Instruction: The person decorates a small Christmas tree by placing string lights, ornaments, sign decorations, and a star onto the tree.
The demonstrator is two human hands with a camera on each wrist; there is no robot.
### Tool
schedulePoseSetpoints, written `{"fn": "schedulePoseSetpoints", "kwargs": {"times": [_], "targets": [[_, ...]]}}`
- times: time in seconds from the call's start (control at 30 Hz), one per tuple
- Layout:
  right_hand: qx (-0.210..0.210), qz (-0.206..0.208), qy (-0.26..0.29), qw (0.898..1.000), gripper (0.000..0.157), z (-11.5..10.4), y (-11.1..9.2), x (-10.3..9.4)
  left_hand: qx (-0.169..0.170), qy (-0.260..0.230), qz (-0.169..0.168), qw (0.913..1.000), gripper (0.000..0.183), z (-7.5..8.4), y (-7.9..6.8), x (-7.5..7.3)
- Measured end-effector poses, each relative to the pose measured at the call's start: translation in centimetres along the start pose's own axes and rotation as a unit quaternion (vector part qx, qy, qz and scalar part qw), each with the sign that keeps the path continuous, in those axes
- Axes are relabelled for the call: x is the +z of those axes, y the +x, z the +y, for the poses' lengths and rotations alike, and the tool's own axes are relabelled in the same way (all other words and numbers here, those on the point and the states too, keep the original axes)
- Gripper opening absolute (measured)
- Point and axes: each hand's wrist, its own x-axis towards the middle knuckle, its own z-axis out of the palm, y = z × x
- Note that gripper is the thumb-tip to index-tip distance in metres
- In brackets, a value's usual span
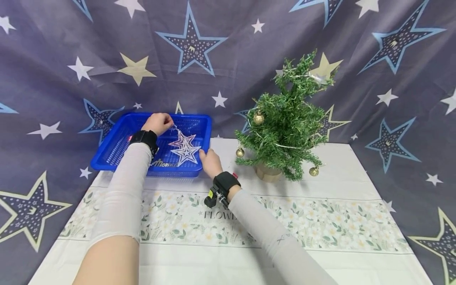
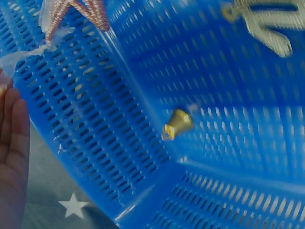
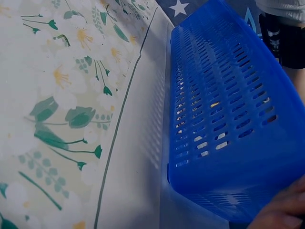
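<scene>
In the head view my left hand [image 1: 158,123] pinches a pale, see-through ribbon tied to a reddish star ornament [image 1: 180,139]. A white star ornament [image 1: 186,152] hangs just below it, overlapping it, over the blue plastic basket [image 1: 204,134]. In the left wrist view, the left hand [image 2: 12,138] shows at the edge, beside the ribbon [image 2: 33,53]. My right hand [image 1: 211,163] grips the basket at its front right corner, thumb by the rim and close to a tip of the white star; its fingers [image 3: 286,210] are partly cut off in the right wrist view.
Inside the basket lie a small gold bell [image 2: 180,121] and a gold lettering ornament [image 1: 164,163]. Right of the basket stands a small green Christmas tree [image 1: 285,122] with gold ball ornaments. A starry cloth [image 1: 231,47] hangs behind the table, which has a flowered cover [image 1: 320,221].
</scene>
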Motion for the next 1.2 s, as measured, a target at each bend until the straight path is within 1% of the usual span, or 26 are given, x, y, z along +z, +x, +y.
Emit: {"fn": "schedulePoseSetpoints", "kwargs": {"times": [0.07,0.13,0.27,0.43,0.57,0.7,0.77,0.87,0.93,1.03,1.1,1.13,1.2], "targets": [[0.001,-0.002,0.001,1.0,0.046,0.1,-0.2,0.1,-0.006,-0.005,0.023,0.9997,0.017,-0.1,-0.1,-0.1],[0.0,-0.001,-0.004,1.0,0.046,0.2,-0.2,0.2,-0.008,-0.014,0.05,0.9986,0.018,0.3,-0.1,-0.7],[-0.003,0.004,-0.007,1.0,0.045,0.2,0.0,-0.1,-0.002,-0.028,0.094,0.9952,0.018,2.1,0.4,-2.5],[0.003,0.01,0.001,1.0,0.045,0.1,0.3,-0.7,0.011,-0.042,0.13,0.9906,0.019,4.4,0.7,-4.4],[0.006,0.008,-0.003,1.0,0.046,0.2,0.2,-1.1,0.01,-0.045,0.146,0.9883,0.02,5.5,0.8,-5.4],[0.006,0.004,-0.004,1.0,0.047,0.2,0.3,-1.2,0.007,-0.045,0.151,0.9875,0.021,6.3,0.7,-6.4],[0.003,-0.004,0.002,1.0,0.047,0.3,0.3,-1.3,0.01,-0.048,0.151,0.9873,0.021,7.0,0.5,-7.1],[-0.009,-0.014,0.013,1.0,0.048,0.6,0.6,-1.3,0.022,-0.052,0.148,0.9873,0.024,8.4,-0.1,-8.2],[-0.009,-0.031,0.039,0.999,0.05,1.0,0.7,-1.3,0.04,-0.055,0.152,0.986,0.025,9.6,-0.4,-9.0],[0.007,-0.061,0.096,0.994,0.052,1.5,0.4,-1.4,0.062,-0.058,0.159,0.9835,0.027,11.6,-1.0,-10.2],[0.025,-0.092,0.131,0.987,0.052,1.7,-0.5,-2.0,0.081,-0.063,0.169,0.9802,0.028,13.0,-1.4,-11.0],[0.031,-0.108,0.138,0.984,0.051,1.7,-1.0,-2.4,0.09,-0.067,0.174,0.9784,0.029,13.8,-1.7,-11.4],[0.024,-0.142,0.138,0.98,0.046,1.7,-2.3,-3.4,0.111,-0.076,0.188,0.973,0.029,15.2,-2.2,-12.1]]}}
